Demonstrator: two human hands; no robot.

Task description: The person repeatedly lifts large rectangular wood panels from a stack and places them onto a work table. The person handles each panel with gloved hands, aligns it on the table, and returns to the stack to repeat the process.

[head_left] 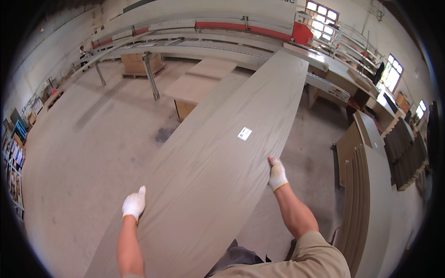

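A long grey-brown wood-grain panel (208, 153) stretches from beside my body up toward the machine at the back. On its face is a small white label (244, 134). My left hand (134, 204), in a white knit glove, grips the panel's left edge with the thumb on top. My right hand (277, 173), gloved the same way, is closed on the right edge, thumb over the face. The fingers of both hands are hidden under or behind the panel. The far end of the panel reaches the machine's front.
A long white machine (222, 39) with a red strip spans the back. Left of the panel stand a metal leg (150, 76), a wooden stack on a pallet (141, 64) and a low board stack (199, 81). Upright panels (371, 185) line the right. Far left, a person (84, 55) stands.
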